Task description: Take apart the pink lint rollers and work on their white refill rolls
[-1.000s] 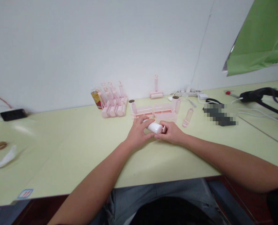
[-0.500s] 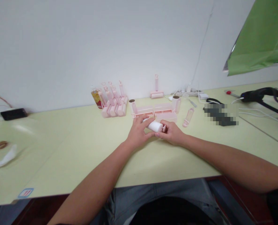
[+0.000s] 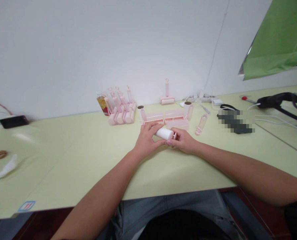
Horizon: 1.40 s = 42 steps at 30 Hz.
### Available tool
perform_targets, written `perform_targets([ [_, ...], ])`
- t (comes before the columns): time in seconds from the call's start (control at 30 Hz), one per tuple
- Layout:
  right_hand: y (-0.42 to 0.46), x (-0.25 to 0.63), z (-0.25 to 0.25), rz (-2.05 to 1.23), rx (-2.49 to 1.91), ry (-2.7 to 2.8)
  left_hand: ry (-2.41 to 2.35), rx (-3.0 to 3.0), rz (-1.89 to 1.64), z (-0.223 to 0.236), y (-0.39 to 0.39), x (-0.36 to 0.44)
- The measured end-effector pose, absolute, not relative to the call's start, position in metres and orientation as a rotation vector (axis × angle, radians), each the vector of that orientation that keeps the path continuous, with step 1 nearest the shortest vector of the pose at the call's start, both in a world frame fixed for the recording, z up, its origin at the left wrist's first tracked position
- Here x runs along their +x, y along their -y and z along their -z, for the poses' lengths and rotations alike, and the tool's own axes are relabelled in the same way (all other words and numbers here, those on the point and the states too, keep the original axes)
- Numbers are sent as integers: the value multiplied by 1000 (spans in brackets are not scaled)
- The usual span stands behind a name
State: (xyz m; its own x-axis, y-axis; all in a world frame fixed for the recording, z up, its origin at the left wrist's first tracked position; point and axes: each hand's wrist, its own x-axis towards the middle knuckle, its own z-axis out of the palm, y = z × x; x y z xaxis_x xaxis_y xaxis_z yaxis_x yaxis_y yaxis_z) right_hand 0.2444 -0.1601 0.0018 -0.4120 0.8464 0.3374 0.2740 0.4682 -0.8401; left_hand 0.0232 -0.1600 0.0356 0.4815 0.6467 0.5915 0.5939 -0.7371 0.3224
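Observation:
Both hands are at a white lint roll point(image 3: 164, 133) above the table's middle. My left hand point(image 3: 147, 139) wraps around its left part, with the thumb underneath. At the roll's right end, my right hand point(image 3: 184, 140) closes its fingers on a small pale pink roller frame point(image 3: 175, 136), most of which is hidden by the fingers. Just beyond the hands lie open pink roller covers point(image 3: 177, 123). Two more rolls stand upright behind them, a left roll point(image 3: 140, 111) and a right roll point(image 3: 187, 108), each beside a pink handle. Another pink handle point(image 3: 201, 125) lies to the right.
Several assembled pink lint rollers point(image 3: 122, 113) stand at the back left beside a drink bottle point(image 3: 103, 104). One more lint roller point(image 3: 167, 100) stands against the wall. Cables, a power strip point(image 3: 203, 98) and a black device point(image 3: 283, 101) occupy the right. A phone point(image 3: 14, 121) lies far left.
The hands and the lint roll stay almost in place. The right hand's fingers shift slightly at the roll's end; the view drifts a little.

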Motion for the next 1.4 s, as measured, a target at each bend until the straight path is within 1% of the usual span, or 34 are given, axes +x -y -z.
perform_targets([
  [0.17, 158, 246, 0, -1070, -922, 1875, -1104, 2636, -1027, -36, 159, 21],
  [0.3, 160, 242, 1, -1273, -816, 1770, -1115, 2625, -1044, -38, 158, 20],
  [0.4, 161, 242, 1, -1333, -781, 1744, -1118, 2610, -1057, -37, 158, 20],
  [0.5, 159, 245, 0, -1304, -811, 1771, -1118, 2606, -1053, -35, 157, 20],
  [0.67, 157, 247, -2, -1116, -917, 1871, -1123, 2612, -1030, -34, 157, 21],
  [0.77, 157, 246, -2, -1052, -907, 1900, -1123, 2609, -1035, -34, 157, 21],
  [1.4, 160, 245, -4, -974, -920, 1929, -1139, 2596, -1048, -33, 157, 22],
])
